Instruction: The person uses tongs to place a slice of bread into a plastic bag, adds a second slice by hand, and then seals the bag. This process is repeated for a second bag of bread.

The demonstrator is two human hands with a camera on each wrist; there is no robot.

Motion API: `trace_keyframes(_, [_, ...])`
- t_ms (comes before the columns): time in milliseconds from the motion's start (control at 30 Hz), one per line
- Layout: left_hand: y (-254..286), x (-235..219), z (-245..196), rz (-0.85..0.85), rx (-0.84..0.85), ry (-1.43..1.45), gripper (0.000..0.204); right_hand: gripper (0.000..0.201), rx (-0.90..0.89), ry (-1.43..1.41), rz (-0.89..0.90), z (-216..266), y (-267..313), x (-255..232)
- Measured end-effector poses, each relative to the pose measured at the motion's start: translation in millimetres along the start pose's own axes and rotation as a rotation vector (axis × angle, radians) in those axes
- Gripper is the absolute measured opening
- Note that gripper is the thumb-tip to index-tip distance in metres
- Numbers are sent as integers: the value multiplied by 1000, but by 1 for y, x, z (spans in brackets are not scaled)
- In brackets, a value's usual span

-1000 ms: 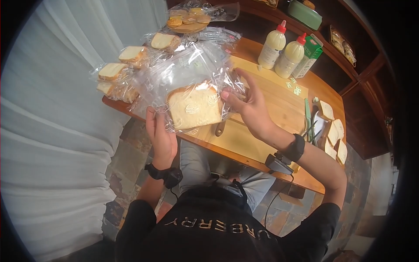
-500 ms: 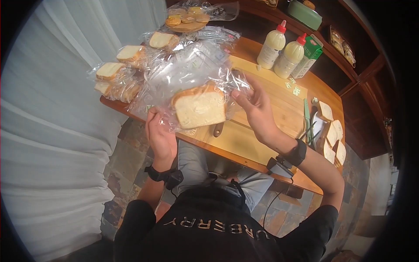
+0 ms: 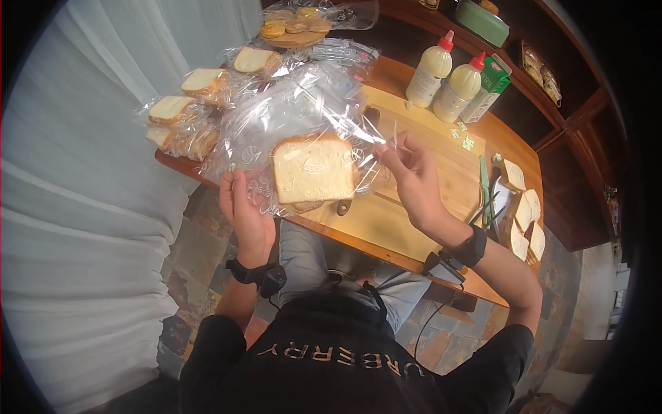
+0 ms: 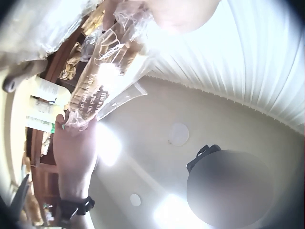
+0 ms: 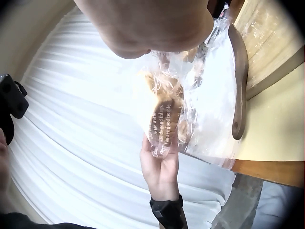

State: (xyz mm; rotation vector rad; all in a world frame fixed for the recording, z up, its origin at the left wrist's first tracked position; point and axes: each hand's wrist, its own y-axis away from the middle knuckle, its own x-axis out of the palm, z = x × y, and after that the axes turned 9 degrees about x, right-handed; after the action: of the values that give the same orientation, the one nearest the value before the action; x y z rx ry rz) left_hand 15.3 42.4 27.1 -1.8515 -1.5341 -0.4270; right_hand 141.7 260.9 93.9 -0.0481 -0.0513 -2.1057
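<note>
A slice-shaped sandwich [image 3: 315, 169] sits inside a clear plastic bag [image 3: 265, 155] with white printing, raised over the near table edge. My left hand [image 3: 248, 224] pinches the bag's left edge between thumb and fingers. At the right edge, the thumb and fingers of my right hand [image 3: 418, 185] pinch the plastic, apart from the bread. The right wrist view shows the bag edge-on with printed lettering [image 5: 164, 124], its lower end in my left hand [image 5: 161, 169]. In the left wrist view, my right hand [image 4: 74, 140] grips a gathered end of the bag.
Several bagged sandwiches [image 3: 207, 81] stand at the table's left. Behind the wooden cutting board [image 3: 414, 141] are squeeze bottles [image 3: 431, 76] and a green carton [image 3: 491, 83]. A green-handled knife [image 3: 485, 181] and bread slices [image 3: 529, 207] lie at right. A curtain [image 3: 103, 172] hangs on the left.
My right hand has moved right, its thumb going from beside the bread to the bag's edge. My left hand has shifted slightly left. The sandwich tilted, then came level, slightly farther right.
</note>
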Motion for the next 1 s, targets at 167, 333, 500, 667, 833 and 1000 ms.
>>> trace_keyframes(167, [2,8,-2,-89,-15,-50,15,26,-19,-11,-36,-4,6,-2])
trace_keyframes(333, [1,8,-5,-42,-35,-42,20,42,-194,257,-55,7,10,-3])
trace_keyframes(500, [-15,-15,-1,15,38,-40,29,45,-284,427,-69,4,-3,2])
trace_keyframes(667, [-24,-32,-8,58,36,18,32,50,-233,343,47,-6,-20,15])
trace_keyframes(833, [-30,-47,-8,17,71,7,36,56,-190,322,114,-13,-31,28])
trace_keyframes(1000, [-33,-59,-6,-34,116,31,37,59,-189,346,148,-17,-36,38])
